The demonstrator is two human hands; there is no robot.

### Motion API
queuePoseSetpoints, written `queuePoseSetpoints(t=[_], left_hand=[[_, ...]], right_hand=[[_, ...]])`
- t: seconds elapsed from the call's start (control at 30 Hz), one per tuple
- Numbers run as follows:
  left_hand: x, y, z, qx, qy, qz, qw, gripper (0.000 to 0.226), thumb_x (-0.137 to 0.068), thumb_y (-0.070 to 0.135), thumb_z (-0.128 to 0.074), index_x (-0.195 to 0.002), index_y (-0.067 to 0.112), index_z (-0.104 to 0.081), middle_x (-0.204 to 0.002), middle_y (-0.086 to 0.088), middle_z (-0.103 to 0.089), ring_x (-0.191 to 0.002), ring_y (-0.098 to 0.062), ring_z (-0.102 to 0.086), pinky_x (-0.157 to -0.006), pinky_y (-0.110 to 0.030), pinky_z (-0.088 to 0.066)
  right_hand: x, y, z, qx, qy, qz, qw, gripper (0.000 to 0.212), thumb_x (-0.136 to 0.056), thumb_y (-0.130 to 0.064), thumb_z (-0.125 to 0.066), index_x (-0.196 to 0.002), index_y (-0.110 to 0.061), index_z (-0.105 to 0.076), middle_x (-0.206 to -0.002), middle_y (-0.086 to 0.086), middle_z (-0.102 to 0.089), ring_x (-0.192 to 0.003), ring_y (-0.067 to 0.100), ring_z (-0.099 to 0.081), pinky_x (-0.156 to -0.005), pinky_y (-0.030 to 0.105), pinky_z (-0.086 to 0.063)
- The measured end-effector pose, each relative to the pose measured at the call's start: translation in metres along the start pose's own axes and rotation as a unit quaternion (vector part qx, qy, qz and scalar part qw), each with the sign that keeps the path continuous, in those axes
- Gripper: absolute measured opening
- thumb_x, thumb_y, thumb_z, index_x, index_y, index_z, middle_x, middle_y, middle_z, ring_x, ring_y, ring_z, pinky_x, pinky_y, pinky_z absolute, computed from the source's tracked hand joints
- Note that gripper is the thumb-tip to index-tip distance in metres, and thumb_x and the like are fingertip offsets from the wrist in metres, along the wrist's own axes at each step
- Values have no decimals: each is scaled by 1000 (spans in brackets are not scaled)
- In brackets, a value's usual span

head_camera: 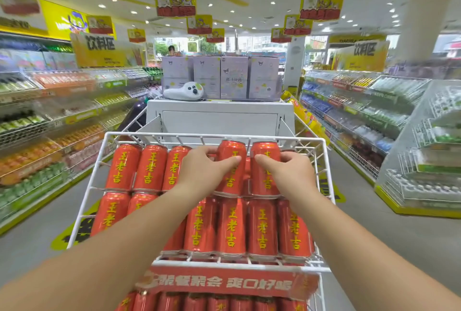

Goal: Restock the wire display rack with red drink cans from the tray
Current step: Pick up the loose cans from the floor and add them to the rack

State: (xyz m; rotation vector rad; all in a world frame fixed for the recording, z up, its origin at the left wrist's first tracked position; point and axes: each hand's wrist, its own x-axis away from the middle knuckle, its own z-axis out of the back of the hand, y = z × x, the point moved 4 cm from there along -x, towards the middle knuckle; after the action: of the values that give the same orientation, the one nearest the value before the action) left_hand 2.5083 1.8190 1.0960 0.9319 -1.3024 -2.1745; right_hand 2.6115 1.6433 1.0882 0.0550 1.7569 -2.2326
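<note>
A white wire display rack [97,168] stands in front of me, holding rows of red drink cans with yellow characters. My left hand [204,171] grips a red can [233,151] in the back row, fingers curled around it. My right hand [287,173] grips the neighbouring red can [265,151] just to the right. Three more cans [149,168] stand to the left in that row. A front row of red cans [262,228] stands below, partly hidden by my forearms. No tray is in view.
A red banner [224,283] runs along the rack's front edge, with more cans on the tier below. Behind the rack is a white cabinet [219,118] stacked with pale boxes [234,76]. Stocked drink shelves [50,123] line both sides of grey floor aisles.
</note>
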Motion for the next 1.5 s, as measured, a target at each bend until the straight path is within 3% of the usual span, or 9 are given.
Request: queuePoseSetpoints(t=[0.2,0.3,0.43,0.57,0.67,0.87,1.1,1.3,1.5], left_hand=[[-7,5,-2,-97,-23,-64,993,25,-73,53,-82,-71,29,-75,-65,16,-73,-66,8,-66,-59,-8,-46],[-9,1,-4,-134,-26,-76,988,36,-74,57,-78,-69,21,-75,-62,9,-72,-63,0,-67,-57,-19,-48],[-14,-2,-5,-227,-8,-93,969,60,-70,78,-62,-82,20,-75,-78,5,-72,-91,-18,-66,-79,-38,-55],[-16,6,-7,-318,-13,-134,939,67,-78,76,-57,-104,17,-75,-104,-1,-46,-117,-27,-43,-101,-36,-39],[-17,3,-9,-339,-10,-168,925,67,-82,76,-53,-105,16,-74,-101,1,-38,-112,-25,-41,-100,-34,-36],[-18,-11,-13,-369,64,-232,898,65,-84,78,-46,-86,19,-74,-96,1,-44,-96,-22,-45,-85,-37,-46],[-9,-22,-23,-486,93,-250,832,62,-98,63,-31,-108,15,-69,-122,-13,-55,-100,-33,-50,-79,-45,-41],[-6,-26,-32,-532,80,-245,806,61,-101,55,-24,-116,10,-62,-112,-13,-55,-97,-33,-50,-80,-46,-38],[-7,-31,-31,-535,80,-249,803,59,-101,52,-24,-123,10,-60,-124,-13,-53,-108,-33,-46,-89,-50,-36]], right_hand=[[-8,1,-8,75,14,19,997,41,-73,-48,-82,-97,-16,-74,-90,-5,-74,-92,21,-71,-76,35,-56],[-7,3,-12,126,42,48,990,71,-73,-56,-77,-130,-16,-60,-121,1,-65,-119,23,-58,-93,36,-50],[-6,11,-17,168,71,62,981,76,-67,-73,-62,-123,-22,-64,-108,2,-71,-109,24,-62,-88,41,-54],[-6,9,-17,211,87,93,969,63,-70,-75,-60,-101,-22,-69,-103,-1,-63,-101,23,-61,-85,42,-54],[-8,10,-12,238,88,115,960,44,-75,-68,-68,-81,-24,-61,-103,-1,-42,-101,22,-53,-89,40,-50],[-13,17,-14,317,98,162,929,51,-84,-74,-51,-90,-25,-64,-97,-3,-41,-101,22,-49,-90,42,-47],[-5,22,-28,392,148,208,884,73,-97,-59,-24,-135,-4,-54,-107,9,-54,-95,30,-52,-83,46,-44],[-5,22,-34,463,162,289,822,58,-98,-42,-35,-125,1,-64,-87,11,-62,-72,31,-56,-63,41,-44],[-10,27,-32,485,145,307,806,56,-101,-39,-32,-126,-1,-64,-90,10,-62,-75,30,-55,-66,41,-40]])
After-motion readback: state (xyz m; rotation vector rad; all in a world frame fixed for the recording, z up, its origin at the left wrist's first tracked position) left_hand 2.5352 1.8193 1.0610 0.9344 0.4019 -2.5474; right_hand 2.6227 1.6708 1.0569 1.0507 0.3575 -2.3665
